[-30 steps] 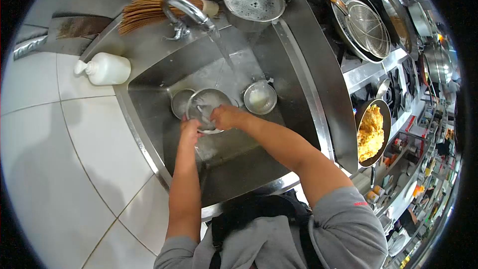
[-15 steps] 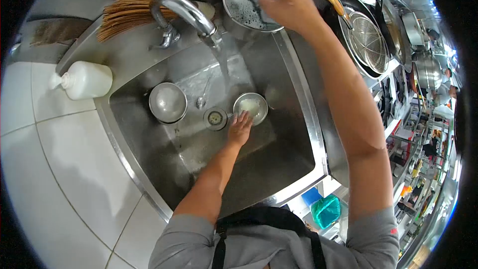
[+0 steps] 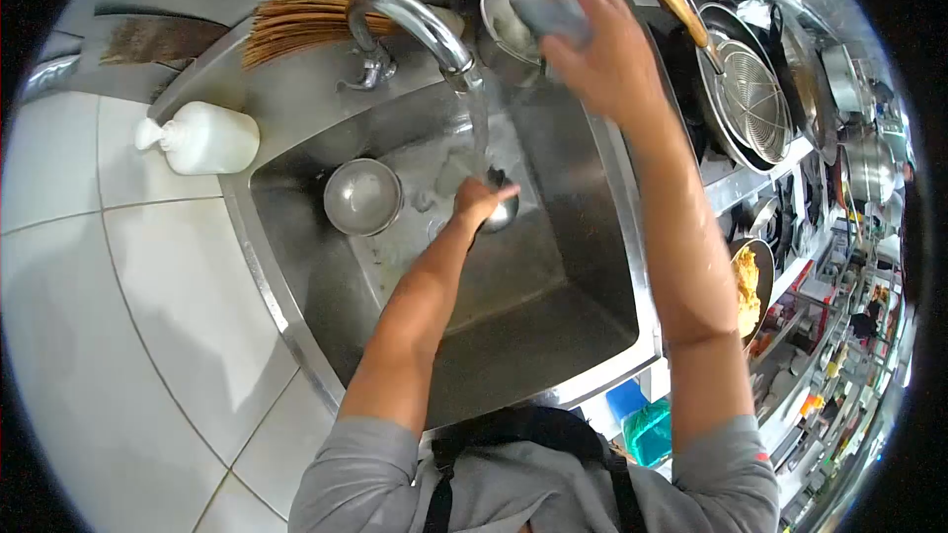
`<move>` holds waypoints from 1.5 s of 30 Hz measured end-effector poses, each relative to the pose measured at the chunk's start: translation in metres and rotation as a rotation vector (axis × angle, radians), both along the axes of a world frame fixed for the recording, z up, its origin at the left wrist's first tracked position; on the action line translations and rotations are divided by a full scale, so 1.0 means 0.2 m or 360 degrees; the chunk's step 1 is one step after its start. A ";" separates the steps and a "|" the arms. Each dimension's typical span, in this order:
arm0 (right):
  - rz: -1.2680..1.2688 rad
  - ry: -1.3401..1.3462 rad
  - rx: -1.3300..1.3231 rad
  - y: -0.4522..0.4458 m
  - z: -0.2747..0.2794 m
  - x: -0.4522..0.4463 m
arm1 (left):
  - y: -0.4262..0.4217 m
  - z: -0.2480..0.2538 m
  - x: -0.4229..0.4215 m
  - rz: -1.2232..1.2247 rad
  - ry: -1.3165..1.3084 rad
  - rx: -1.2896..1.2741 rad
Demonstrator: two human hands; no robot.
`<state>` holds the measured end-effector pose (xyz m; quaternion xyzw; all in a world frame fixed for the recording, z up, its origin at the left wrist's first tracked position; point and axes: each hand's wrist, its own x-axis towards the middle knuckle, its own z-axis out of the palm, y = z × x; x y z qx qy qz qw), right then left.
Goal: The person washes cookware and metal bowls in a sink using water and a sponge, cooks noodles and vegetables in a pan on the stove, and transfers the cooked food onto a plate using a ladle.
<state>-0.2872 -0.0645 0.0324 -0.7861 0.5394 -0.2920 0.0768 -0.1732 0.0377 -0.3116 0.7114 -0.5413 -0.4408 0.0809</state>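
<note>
My left hand [image 3: 476,201] is closed on the edge of a small metal bowl [image 3: 502,215], tilted up in the sink [image 3: 513,311] near the running water. Over the round metal pot [image 3: 504,57] at the sink's back edge, my right hand [image 3: 610,59] grips a grey scrubbing pad [image 3: 551,15], blurred by motion; whether it is a sponge or a cloth I cannot tell. Whitish suds show inside that pot. Another metal bowl [image 3: 363,199] sits at the left of the sink floor. Water runs from the faucet [image 3: 420,25].
A white pump bottle [image 3: 209,138] stands on the tiled ledge at left. Behind the faucet lies a straw brush [image 3: 301,25]. Pans and a wire strainer [image 3: 755,104] are stacked at right, beside a pan of yellow food [image 3: 748,291]. A teal-lined bin [image 3: 649,431] is below.
My left hand has closed on the small bowl and tilted it up from the sink floor. My right hand has lifted the grey pad out of the soapy pot. The view has shifted slightly.
</note>
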 end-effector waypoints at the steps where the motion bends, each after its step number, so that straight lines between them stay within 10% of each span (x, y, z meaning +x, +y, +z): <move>1: 0.0087 -0.0164 -0.0039 0.09 -0.03 -0.03 | -0.02 0.14 0.04 0.0139 0.0202 0.0172; 4: -0.0006 -0.0660 0.0557 0.37 -0.26 -0.04 | -0.03 0.29 0.13 0.0501 0.0635 0.0197; 7: 0.0046 -0.0176 0.0198 0.62 -0.84 0.03 | -0.01 0.63 0.15 0.1408 0.1674 0.0129; 9: 0.0003 -0.0160 0.0093 0.64 -0.85 0.06 | 0.08 0.78 0.12 0.1409 0.1612 0.0018; 12: -0.0518 -0.1710 0.1921 0.52 -0.90 -0.05 | 0.20 0.84 0.17 0.1234 0.1157 -0.0189; 15: -0.0194 -0.0883 0.0864 0.72 -1.09 0.14 | 0.18 0.67 0.28 0.1894 0.2206 -0.0318; 16: -0.0050 -0.0491 0.0377 0.75 -1.09 0.19 | 0.19 0.74 0.23 0.1992 0.1479 -0.0249; 17: -0.0038 -0.0485 0.0376 0.69 -1.01 0.16 | 0.23 0.81 0.22 0.2004 0.1486 -0.0254; 19: -0.0284 -0.0714 0.1964 0.55 -0.80 0.06 | 0.33 0.93 0.23 0.0807 0.0825 -0.0313; 21: -0.0342 -0.1546 0.2389 0.58 -0.72 -0.01 | 0.31 0.80 0.38 0.0700 0.0960 -0.0367; 24: -0.0417 -0.1328 0.2298 0.64 -1.12 0.01 | 0.29 0.78 0.53 0.1173 0.1003 -0.0228; 27: 0.0072 -0.0918 0.1635 0.76 -0.78 0.19 | 0.36 0.65 0.49 0.1402 0.1774 0.0572; 29: 0.0448 0.0379 0.1170 0.85 -0.77 0.26 | 0.39 0.66 0.53 0.1251 0.1767 0.0642; 32: 0.0658 0.0382 0.1066 0.90 -0.87 0.22 | 0.45 0.76 0.58 0.1191 0.2253 0.0552; 37: 0.1016 0.0646 0.0778 0.91 -1.04 0.17 | 0.44 0.64 0.65 0.0870 0.1541 0.0210; 39: 0.1496 0.0482 0.0043 0.80 -1.17 0.05 | 0.41 0.79 0.72 0.0429 0.1247 0.0404; 43: 0.0851 0.0712 0.0952 0.81 -0.91 0.23 | 0.37 0.77 0.44 0.1319 0.1241 0.0212; 45: 0.0929 0.0796 0.0889 0.89 -0.94 0.23 | 0.34 0.68 0.62 0.1035 0.1312 0.0354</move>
